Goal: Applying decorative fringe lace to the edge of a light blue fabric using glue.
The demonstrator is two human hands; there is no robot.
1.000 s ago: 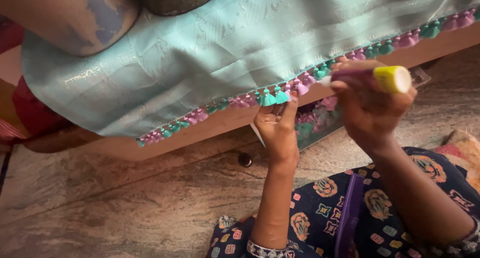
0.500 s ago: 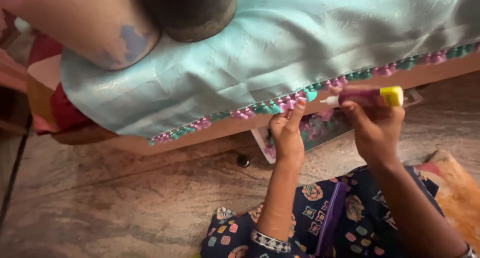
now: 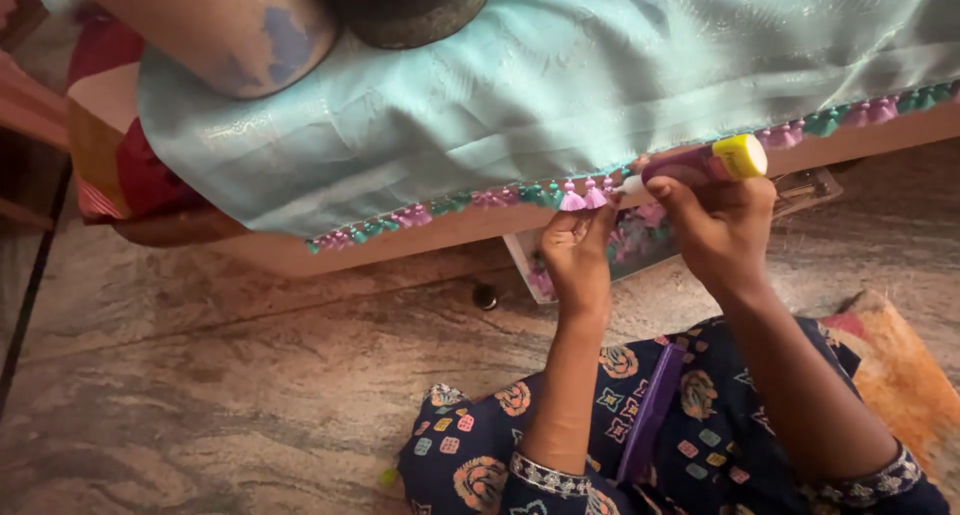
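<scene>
Turquoise cloth [image 3: 560,95] hangs over a wooden edge [image 3: 400,245], its hem lined with pink and green tassels [image 3: 585,197]. Left hand [image 3: 578,250] pinches the hem at two pink tassels, fingers closed on it. Right hand [image 3: 718,225] is clamped on a purple tube [image 3: 690,165] with yellow cap, nozzle touching the same tassels. Stone floor [image 3: 250,375] below.

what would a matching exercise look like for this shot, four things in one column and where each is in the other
Things:
1. purple glue bottle with yellow cap
2. pale blue shiny cloth
3. small pink tassels
4. small dark round thing

Places:
A. lying on the stone floor
B. pinched in the left hand
C. gripped in the right hand
D. draped over the bench edge

Pairs: 1-C, 2-D, 3-B, 4-A
</scene>
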